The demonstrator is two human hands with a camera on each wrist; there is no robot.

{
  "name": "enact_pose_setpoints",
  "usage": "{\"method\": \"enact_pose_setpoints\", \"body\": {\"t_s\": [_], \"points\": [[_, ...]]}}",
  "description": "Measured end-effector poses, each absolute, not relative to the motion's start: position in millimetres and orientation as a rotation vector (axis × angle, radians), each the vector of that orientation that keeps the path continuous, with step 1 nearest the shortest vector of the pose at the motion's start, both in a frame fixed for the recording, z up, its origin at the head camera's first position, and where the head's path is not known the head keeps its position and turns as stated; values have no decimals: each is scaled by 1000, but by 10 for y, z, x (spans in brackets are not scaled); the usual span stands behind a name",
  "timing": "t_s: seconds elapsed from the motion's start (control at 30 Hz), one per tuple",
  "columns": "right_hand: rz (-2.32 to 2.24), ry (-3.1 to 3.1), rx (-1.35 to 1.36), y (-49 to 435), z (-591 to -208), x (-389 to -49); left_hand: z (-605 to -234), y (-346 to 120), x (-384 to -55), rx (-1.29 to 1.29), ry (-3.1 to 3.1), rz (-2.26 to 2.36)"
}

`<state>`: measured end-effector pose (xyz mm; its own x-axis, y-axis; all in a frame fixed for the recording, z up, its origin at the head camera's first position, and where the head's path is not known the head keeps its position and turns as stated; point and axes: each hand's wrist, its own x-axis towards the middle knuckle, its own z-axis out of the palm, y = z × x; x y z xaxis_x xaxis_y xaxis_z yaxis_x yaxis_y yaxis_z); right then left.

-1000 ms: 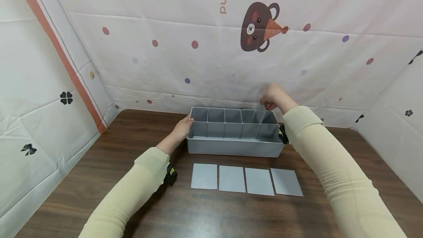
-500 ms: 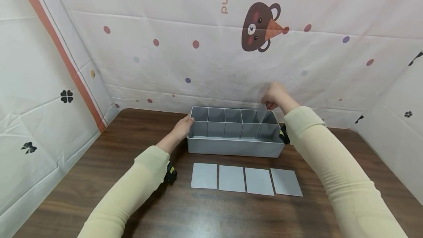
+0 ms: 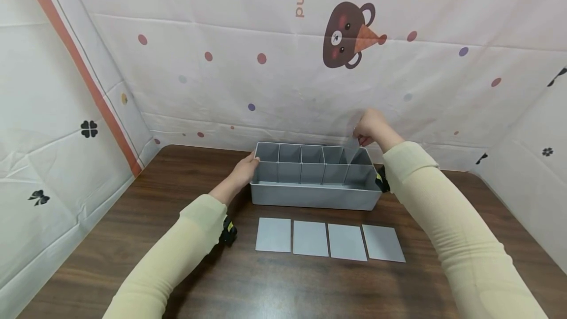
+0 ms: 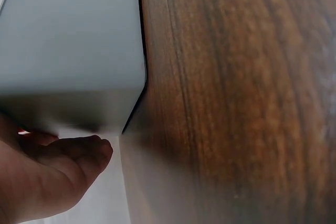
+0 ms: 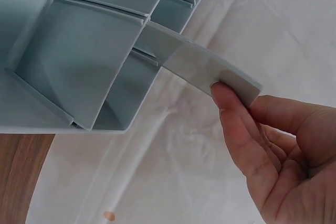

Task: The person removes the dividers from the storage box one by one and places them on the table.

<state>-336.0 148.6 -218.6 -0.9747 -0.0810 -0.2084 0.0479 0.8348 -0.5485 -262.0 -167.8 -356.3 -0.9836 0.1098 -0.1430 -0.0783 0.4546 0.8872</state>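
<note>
A long grey divided storage box (image 3: 314, 197) stands toward the back of the table. My left hand (image 3: 244, 170) holds its left end, thumb at the rim; in the left wrist view that hand (image 4: 52, 177) lies against the box's end wall. Above the back right compartments, my right hand (image 3: 373, 126) pinches a thin grey divider panel (image 3: 352, 149) by its upper end. The right wrist view shows the divider (image 5: 202, 66) slanting, its lower end within the box, between the thumb and fingers of the right hand (image 5: 283, 156).
Several flat light-grey rectangular panels (image 3: 310, 238) lie in a row on the brown wooden table (image 3: 283, 289), in front of the box. A white patterned cloth (image 3: 199, 82) hangs close behind the box and along both sides.
My right hand has shifted slightly to the right and up with the divider panel. The left hand keeps its hold on the box's left end.
</note>
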Motion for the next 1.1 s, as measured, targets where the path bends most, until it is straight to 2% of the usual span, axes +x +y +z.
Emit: {"method": "enact_pose_setpoints", "body": {"t_s": [0.57, 0.8, 1.1], "points": [[-378, 2965, -215, 1273, -2122, -3282, -3553, -1687, -2608, 25, 2512, 1559], [-408, 2993, -215, 1313, -2065, -3270, -3545, -1656, -2610, 47, 2521, 1555], [-537, 3003, -160, 1359, -1813, -3220, -3567, -1673, -2622, 64, 2565, 1527]]}}
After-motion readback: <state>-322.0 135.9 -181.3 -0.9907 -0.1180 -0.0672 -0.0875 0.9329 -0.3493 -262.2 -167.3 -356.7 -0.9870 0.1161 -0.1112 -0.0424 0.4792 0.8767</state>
